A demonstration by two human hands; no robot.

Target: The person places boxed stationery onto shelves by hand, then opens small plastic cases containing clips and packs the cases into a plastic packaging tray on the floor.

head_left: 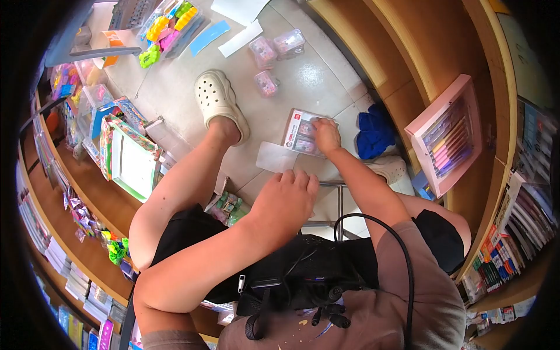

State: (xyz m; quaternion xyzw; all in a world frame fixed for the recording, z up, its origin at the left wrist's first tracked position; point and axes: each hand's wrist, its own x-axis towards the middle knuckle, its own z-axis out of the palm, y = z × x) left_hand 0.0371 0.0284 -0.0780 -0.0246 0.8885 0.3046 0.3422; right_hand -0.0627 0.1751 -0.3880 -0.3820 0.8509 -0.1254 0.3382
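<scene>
My right hand [328,135] is at the right side of a white display box [289,139], low over the tiled floor. Its bent fingers cover part of the box, and small clear pink-tinted cases [305,129] show in it. My left hand [286,201] is nearer my body, back up and fingers curled under. Its fingertips and anything in them are hidden. Just beyond it, a blank white card [276,156] lies on the floor beside the box. Farther off, several similar small clear cases [266,83] lie on the floor.
Wooden shelves [402,35] rise on the right, holding a boxed pen set [449,146]. Stocked shelves [70,216] curve along the left. A clear tub of colourful toys [169,29], a blue strip [210,37] and dark blue cloth [374,131] lie around. A black cable [402,251] loops over my lap.
</scene>
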